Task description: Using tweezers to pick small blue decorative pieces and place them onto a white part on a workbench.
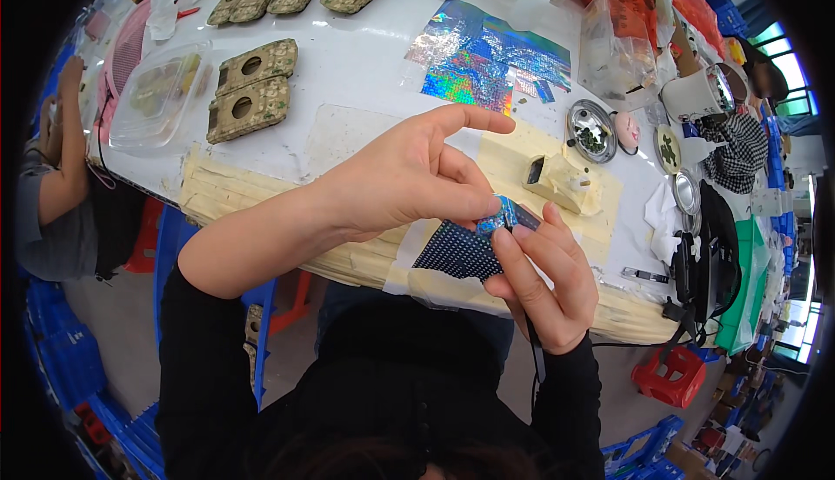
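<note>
In front of me a small shiny blue holographic foil piece (497, 217) is pinched between my two hands. My left hand (417, 171) grips it from above with thumb and finger, while another finger stretches out to the right. From the right, my right hand (548, 284) holds the piece with its fingertips. A narrow dark strip (537, 358) shows below that palm; I cannot tell what it is. Under the hands, a dark blue dotted sheet (454, 252) lies at the table's front edge. Just beyond stands a tape-wrapped block (558, 186) with a pale peg.
Camouflage toy tank hulls (252, 115) sit at the left and back. Holographic sheets (474, 58) lie at the back middle. Metal dishes (593, 132) with small green bits, a black bag (718, 254) and a green tray (750, 284) are at right. Another person's arm (65, 158) shows at far left.
</note>
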Available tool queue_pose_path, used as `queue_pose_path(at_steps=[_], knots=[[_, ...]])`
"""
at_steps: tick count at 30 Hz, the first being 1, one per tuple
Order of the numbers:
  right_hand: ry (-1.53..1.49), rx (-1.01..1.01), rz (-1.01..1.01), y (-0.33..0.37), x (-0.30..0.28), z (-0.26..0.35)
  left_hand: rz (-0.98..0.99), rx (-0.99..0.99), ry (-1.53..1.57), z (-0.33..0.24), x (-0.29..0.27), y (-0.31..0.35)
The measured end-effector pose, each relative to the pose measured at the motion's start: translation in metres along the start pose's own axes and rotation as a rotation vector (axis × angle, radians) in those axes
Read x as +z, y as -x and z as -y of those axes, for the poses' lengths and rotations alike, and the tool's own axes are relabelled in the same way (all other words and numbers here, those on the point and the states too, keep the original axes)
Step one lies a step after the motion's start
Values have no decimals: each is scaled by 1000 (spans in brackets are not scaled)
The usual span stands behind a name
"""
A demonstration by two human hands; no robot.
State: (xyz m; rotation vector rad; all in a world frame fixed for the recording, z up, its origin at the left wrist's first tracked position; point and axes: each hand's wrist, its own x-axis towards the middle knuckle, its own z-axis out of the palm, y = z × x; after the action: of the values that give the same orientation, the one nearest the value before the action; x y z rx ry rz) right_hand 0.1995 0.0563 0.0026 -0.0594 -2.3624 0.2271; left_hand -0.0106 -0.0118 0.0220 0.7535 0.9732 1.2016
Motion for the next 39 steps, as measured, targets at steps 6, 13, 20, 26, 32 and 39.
queue_pose_path(at_steps=[6,13,20,26,32,39], knots=[[-226,170,-34,1,-3,1,-1,21,-34,-2,3,1],[-539,372,-77,4,-7,-5,12,11,-53,-4,5,2],[-665,511,-83,4,-9,-7,9,2,-61,-4,5,2],[-814,645,-126,11,-3,-9,17,-2,-65,-3,4,1],[-976,770,-143,10,-3,-8,28,-6,-56,-2,3,0],[-1216,840,-160,14,-2,-8,51,-12,-25,-1,2,0]])
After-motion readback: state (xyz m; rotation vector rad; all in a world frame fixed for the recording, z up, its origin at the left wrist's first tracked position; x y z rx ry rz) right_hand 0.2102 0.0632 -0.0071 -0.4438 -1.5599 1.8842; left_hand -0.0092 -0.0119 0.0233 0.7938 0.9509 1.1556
